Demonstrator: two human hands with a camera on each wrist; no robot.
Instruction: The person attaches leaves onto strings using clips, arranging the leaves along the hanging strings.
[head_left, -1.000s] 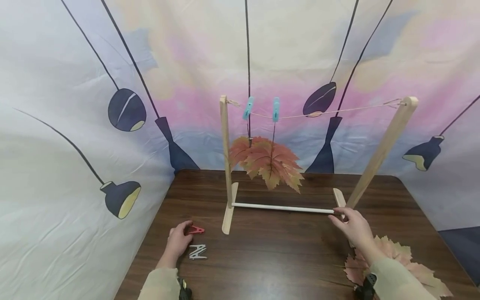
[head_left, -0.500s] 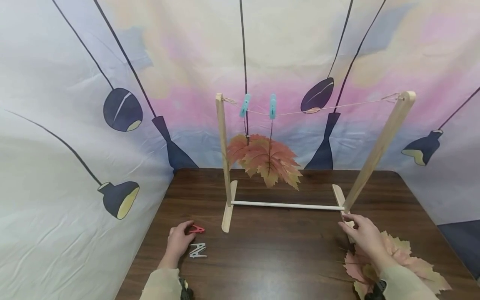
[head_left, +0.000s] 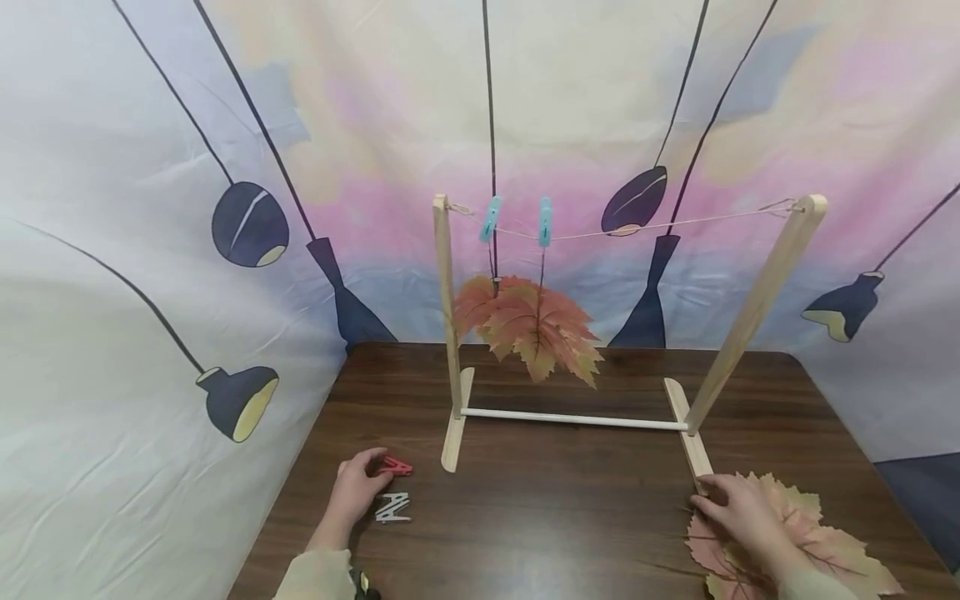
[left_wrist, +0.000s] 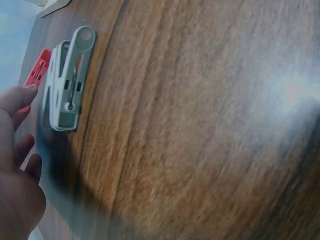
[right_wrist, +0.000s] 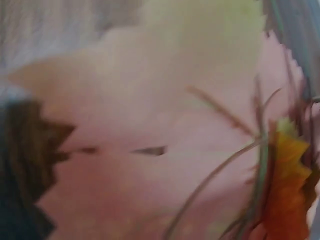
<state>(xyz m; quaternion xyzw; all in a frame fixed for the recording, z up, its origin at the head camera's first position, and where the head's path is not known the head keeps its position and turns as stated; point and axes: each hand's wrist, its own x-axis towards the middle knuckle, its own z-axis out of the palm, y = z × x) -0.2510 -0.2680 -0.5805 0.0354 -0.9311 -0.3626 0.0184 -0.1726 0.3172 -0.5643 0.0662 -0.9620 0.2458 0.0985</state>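
A left hand [head_left: 356, 487] pinches a red clothespin [head_left: 399, 467] between thumb and finger above the left side of a dark brown, wood-grained worktop [head_left: 540, 508], with a small cluster of grey clothespins [head_left: 393, 507] just beside it. The right hand [head_left: 746, 512], its fingers loosely bent and a narrow gap between thumb and forefinger, hovers over the near edge of a pile of pink-and-yellow leaves [head_left: 840, 542] at the near right, close to the front end of a wooden foot [head_left: 697, 454]; whether its fingertips touch anything cannot be told, and the right wrist view is blurred. Farther back, a wooden stand [head_left: 757, 312] rises from the worktop, its two posts joined low down by a white rod [head_left: 570, 418] and near the top by a thin string [head_left: 622, 232]. Two light-blue clothespins [head_left: 545, 222] grip the string toward the left post, with orange-red leaves [head_left: 540, 325] hanging by their stems beneath. Behind is a pastel cloth [head_left: 570, 100] printed with dark lamps [head_left: 251, 225].
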